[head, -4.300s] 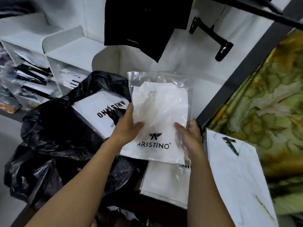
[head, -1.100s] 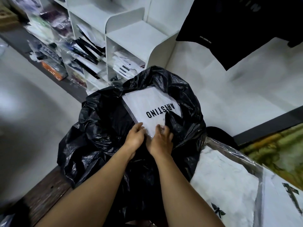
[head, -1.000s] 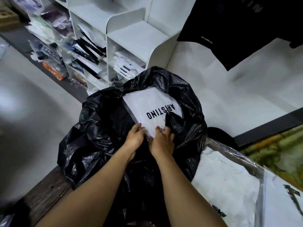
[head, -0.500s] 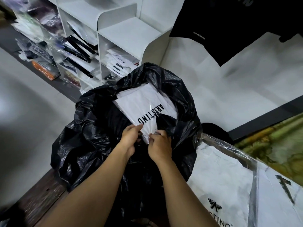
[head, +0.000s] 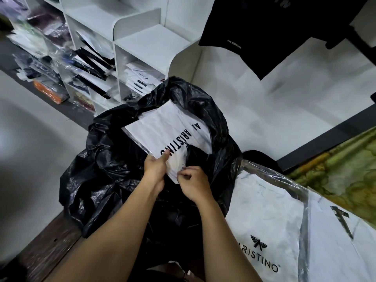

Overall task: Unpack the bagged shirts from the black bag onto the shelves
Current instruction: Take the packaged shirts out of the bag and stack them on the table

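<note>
Head view: both bare forearms reach up from the bottom edge toward the centre of the frame, where the black bag (head: pixel 109 171) sits open on a dark wooden surface (head: pixel 46 247). A bagged shirt (head: pixel 160 129), white with black ARISTINO lettering, lies tilted in the bag's mouth, its far end toward the shelves (head: pixel 146 43) at upper left, another white pack just beneath it. The left hand (head: pixel 155 167) grasps the pack's near edge, thumb laid on top by the lettering and fingers tucked under. The right hand (head: pixel 195 183), just beside it, has its fingers curled and pinches the pack's near corner. At lower right, more bagged shirts (head: pixel 264 216) lie flat outside the bag. A black garment (head: pixel 264 27) hangs at upper right.
</note>
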